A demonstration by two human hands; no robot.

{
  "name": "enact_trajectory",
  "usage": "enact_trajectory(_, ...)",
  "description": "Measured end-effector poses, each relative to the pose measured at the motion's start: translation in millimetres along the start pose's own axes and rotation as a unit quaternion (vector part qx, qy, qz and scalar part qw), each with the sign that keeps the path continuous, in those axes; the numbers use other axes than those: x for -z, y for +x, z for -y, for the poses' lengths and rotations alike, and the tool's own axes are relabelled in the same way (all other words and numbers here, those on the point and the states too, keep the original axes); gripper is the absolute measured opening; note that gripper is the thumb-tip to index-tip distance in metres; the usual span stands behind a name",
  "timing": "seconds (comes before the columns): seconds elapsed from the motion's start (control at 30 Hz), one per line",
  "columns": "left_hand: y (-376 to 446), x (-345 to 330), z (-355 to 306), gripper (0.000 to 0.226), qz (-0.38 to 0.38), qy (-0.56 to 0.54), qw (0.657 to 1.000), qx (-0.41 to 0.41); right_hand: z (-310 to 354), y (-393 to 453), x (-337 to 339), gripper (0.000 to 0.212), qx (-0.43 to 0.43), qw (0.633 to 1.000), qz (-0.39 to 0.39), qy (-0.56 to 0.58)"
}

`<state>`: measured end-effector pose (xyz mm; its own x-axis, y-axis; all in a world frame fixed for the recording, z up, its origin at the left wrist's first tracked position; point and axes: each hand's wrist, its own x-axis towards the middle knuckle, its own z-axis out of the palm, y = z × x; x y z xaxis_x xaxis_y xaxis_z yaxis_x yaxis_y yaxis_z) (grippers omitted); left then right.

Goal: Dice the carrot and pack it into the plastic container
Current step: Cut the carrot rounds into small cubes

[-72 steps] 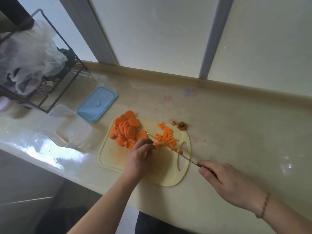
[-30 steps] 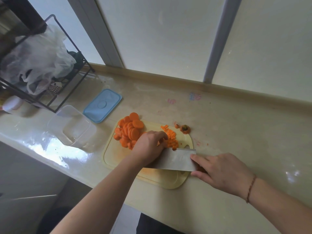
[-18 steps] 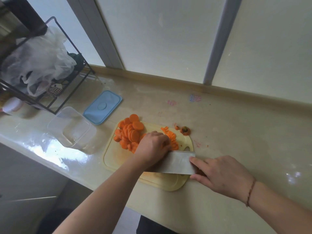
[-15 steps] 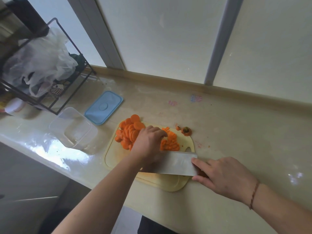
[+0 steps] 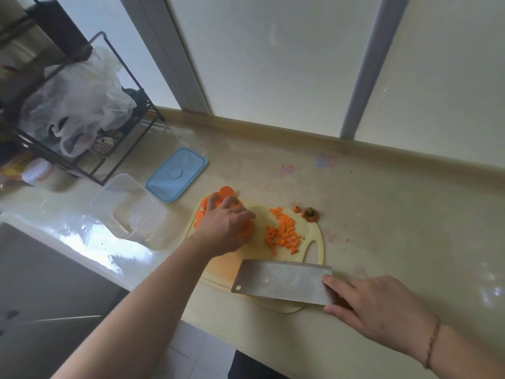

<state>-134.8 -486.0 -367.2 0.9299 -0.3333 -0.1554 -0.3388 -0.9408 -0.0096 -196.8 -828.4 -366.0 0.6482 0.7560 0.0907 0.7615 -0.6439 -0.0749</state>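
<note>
The left hand point(image 5: 224, 228) is down on the pile of carrot slices point(image 5: 226, 192) at the far left corner of the pale yellow cutting board point(image 5: 259, 258). Its fingers are spread and bent over the rounds, fingertips among them, and a few slices poke out beyond the knuckles; whether it has actually gathered any up I can't tell from here, since the palm covers most of the pile.

The right hand point(image 5: 379, 310) grips the handle of a cleaver point(image 5: 281, 281), fingers wrapped around it with the forefinger stretched along the heel of the blade. The blade is turned with its broad flat side facing up over the near edge of the board, apart from the carrot.

Between the two hands, towards the board's right side near its handle slot, lies a small heap of diced carrot point(image 5: 284, 236). It sits just beside the left hand's fingertips without touching them, and a little way beyond the cleaver's back edge. The carrot top point(image 5: 310, 214) with its dark stem lies off the board's far right corner on the counter point(image 5: 396, 214).

The clear plastic container point(image 5: 128, 209) stands open on the counter just left of the board, close to the left wrist. Its blue lid point(image 5: 177, 174) lies flat behind it. Further left a black wire rack point(image 5: 131, 86) holds a crumpled plastic bag point(image 5: 76, 102).
</note>
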Motion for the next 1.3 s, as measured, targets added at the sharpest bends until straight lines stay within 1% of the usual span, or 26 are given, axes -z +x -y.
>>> enact_trajectory(0.07, -1, 2, -3, 0.056, -0.013, -0.019, 1.000, -0.006, 1, -2, 1, 0.067, -0.009, 1.000, 0.017, 0.006)
enact_trajectory(0.1, -3, 4, -4, 0.056, -0.038, -0.039, 0.998, -0.007, 2, -4, 3, 0.066, -0.016, 1.000, 0.024, 0.012)
enact_trajectory(0.17, -10, 9, -2, 0.052, -0.129, -0.095, 0.987, 0.003, 3, -10, 3, 0.065, -0.041, 0.998, 0.026, 0.033)
enact_trajectory(0.2, -17, 10, 0, 0.048, -0.197, -0.128, 0.972, 0.019, 5, -13, 5, 0.066, -0.061, 0.996, 0.035, 0.051)
enact_trajectory(0.23, -26, 9, 3, 0.044, -0.267, -0.167, 0.948, 0.046, 9, -13, 10, 0.066, -0.091, 0.991, 0.060, 0.080)
enact_trajectory(0.27, -39, 7, 5, 0.040, -0.328, -0.209, 0.917, 0.087, 13, -12, 15, 0.066, -0.119, 0.984, 0.077, 0.112)
enact_trajectory(0.3, -54, 3, 5, 0.038, -0.372, -0.244, 0.885, 0.139, 17, -11, 17, 0.063, -0.137, 0.977, 0.074, 0.147)
enact_trajectory(0.33, -70, -3, 5, 0.038, -0.400, -0.270, 0.855, 0.189, 20, -11, 16, 0.061, -0.159, 0.962, 0.082, 0.204)
enact_trajectory(0.37, -84, -10, 2, 0.038, -0.412, -0.289, 0.833, 0.230, 24, -9, 16, 0.066, -0.191, 0.932, 0.128, 0.279)
enact_trajectory(0.4, -97, -19, -2, 0.039, -0.410, -0.302, 0.822, 0.254, 27, -5, 18, 0.067, -0.211, 0.898, 0.170, 0.346)
enact_trajectory(0.47, -115, -36, -12, 0.040, -0.380, -0.318, 0.827, 0.267, 28, 5, 22, 0.061, -0.227, 0.846, 0.201, 0.438)
enact_trajectory(0.53, -123, -52, -24, 0.040, -0.338, -0.317, 0.854, 0.235, 26, 12, 29, 0.054, -0.255, 0.797, 0.212, 0.505)
enact_trajectory(0.57, -125, -58, -30, 0.039, -0.320, -0.309, 0.872, 0.207, 24, 14, 33, 0.053, -0.281, 0.763, 0.220, 0.539)
enact_trajectory(0.6, -124, -64, -35, 0.038, -0.303, -0.299, 0.887, 0.177, 22, 17, 36, 0.050, -0.306, 0.739, 0.231, 0.554)
enact_trajectory(0.67, -120, -71, -47, 0.037, -0.271, -0.287, 0.908, 0.139, 12, 21, 39, 0.042, -0.338, 0.724, 0.246, 0.549)
enact_trajectory(0.73, -112, -74, -60, 0.038, -0.249, -0.279, 0.920, 0.118, 3, 29, 38, 0.037, -0.373, 0.702, 0.250, 0.553)
enact_trajectory(0.77, -108, -75, -67, 0.038, -0.243, -0.272, 0.924, 0.112, 0, 33, 36, 0.036, -0.382, 0.699, 0.241, 0.554)
enact_trajectory(0.87, -94, -79, -82, 0.038, -0.239, -0.242, 0.934, 0.112, 2, 42, 38, 0.037, -0.387, 0.716, 0.225, 0.536)
enact_trajectory(0.97, -87, -85, -87, 0.040, -0.256, -0.236, 0.930, 0.116, 19, 44, 42, 0.038, -0.371, 0.726, 0.227, 0.532)
enact_trajectory(1.0, -88, -86, -87, 0.039, -0.271, -0.235, 0.927, 0.111, 26, 42, 41, 0.038, -0.355, 0.747, 0.220, 0.517)
enact_trajectory(1.07, -90, -88, -87, 0.030, -0.298, -0.237, 0.921, 0.085, 40, 35, 37, 0.027, -0.323, 0.803, 0.178, 0.468)
enact_trajectory(1.1, -90, -88, -87, 0.025, -0.303, -0.241, 0.920, 0.064, 47, 30, 34, 0.021, -0.318, 0.824, 0.153, 0.443)
enact_trajectory(1.13, -89, -89, -87, 0.020, -0.303, -0.246, 0.920, 0.045, 54, 26, 31, 0.022, -0.316, 0.836, 0.138, 0.426)
enact_trajectory(1.2, -89, -93, -86, 0.017, -0.295, -0.256, 0.920, 0.027, 70, 18, 25, 0.024, -0.314, 0.848, 0.124, 0.408)
enact_trajectory(1.23, -90, -95, -85, 0.019, -0.287, -0.262, 0.921, 0.025, 77, 15, 21, 0.021, -0.321, 0.851, 0.116, 0.401)
enact_trajectory(1.3, -91, -98, -85, 0.024, -0.276, -0.260, 0.925, 0.022, 82, 12, 18, 0.022, -0.330, 0.851, 0.102, 0.396)
